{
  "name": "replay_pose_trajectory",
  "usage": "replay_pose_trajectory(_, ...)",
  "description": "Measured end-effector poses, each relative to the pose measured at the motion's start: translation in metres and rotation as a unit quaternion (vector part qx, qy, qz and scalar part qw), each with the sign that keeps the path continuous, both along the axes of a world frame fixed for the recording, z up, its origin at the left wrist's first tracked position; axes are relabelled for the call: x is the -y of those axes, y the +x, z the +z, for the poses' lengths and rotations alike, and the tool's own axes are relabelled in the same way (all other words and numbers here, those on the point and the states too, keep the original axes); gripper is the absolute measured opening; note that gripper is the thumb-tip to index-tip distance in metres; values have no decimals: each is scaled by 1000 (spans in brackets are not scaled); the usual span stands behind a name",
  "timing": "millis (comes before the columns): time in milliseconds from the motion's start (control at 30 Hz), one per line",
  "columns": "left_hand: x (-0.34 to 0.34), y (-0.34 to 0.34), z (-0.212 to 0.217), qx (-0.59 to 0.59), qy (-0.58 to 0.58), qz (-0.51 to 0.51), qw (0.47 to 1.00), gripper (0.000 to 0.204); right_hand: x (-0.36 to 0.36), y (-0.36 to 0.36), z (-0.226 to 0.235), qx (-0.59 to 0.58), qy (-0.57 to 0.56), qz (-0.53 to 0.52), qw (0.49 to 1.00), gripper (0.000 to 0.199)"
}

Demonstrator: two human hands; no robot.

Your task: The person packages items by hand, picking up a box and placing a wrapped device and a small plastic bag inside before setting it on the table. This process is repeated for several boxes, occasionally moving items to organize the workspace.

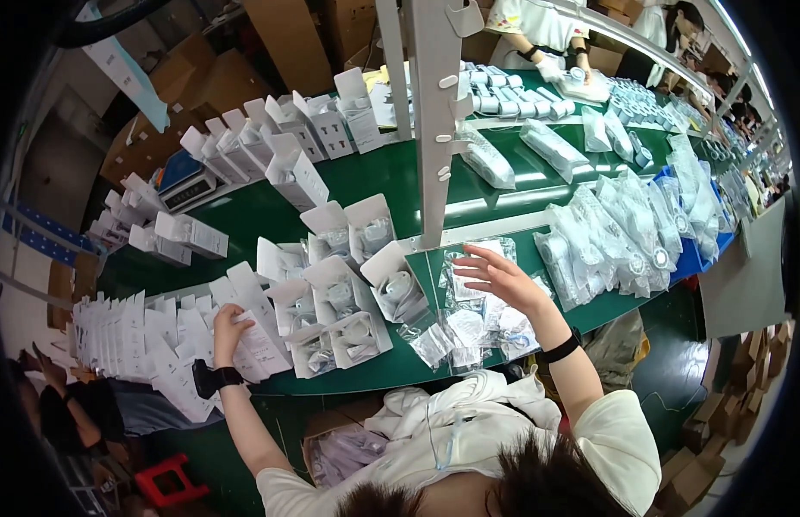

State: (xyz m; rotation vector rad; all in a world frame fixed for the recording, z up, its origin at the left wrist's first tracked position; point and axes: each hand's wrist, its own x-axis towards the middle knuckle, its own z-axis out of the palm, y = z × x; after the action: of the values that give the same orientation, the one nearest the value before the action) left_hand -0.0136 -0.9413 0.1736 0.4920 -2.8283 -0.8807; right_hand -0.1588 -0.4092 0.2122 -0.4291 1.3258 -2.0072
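Observation:
At the left of the green bench, my left hand [231, 333] has its fingers curled on a flat white carton [255, 332] at the end of a long row of white cartons [128, 340]. My right hand [502, 277] is raised with fingers stretched out and holds nothing. Below it lie small clear packets [465, 329] with white contents, in a loose pile. Between my hands stand several white boxes with their tops open; one box [398, 289] sits nearest the packets. Bagged pale parts show inside them.
A metal post [434, 129] rises mid-bench. To the right, bagged pale appliances [603, 233] lie heaped beside a blue bin [706, 224]. Filled white boxes [296, 177] line the far left. Across the bench, a co-worker's gloved hand [551, 67] is near pale parts. A red stool [171, 481] stands below.

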Motion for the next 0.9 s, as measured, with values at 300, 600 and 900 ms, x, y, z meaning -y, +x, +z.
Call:
replay_pose_trajectory(300,-10,-1,18,-70,1,-3,998,28,-49,15,-15,56,10,-40,998,52)
replay_pose_trajectory(600,-35,-5,10,-74,-302,115,943,34,-41,30,-36,78,2,-123,989,48)
replay_pose_trajectory(900,-49,95,-41,-175,-227,324,902,52,-31,49,-84,202,66,-174,962,38)
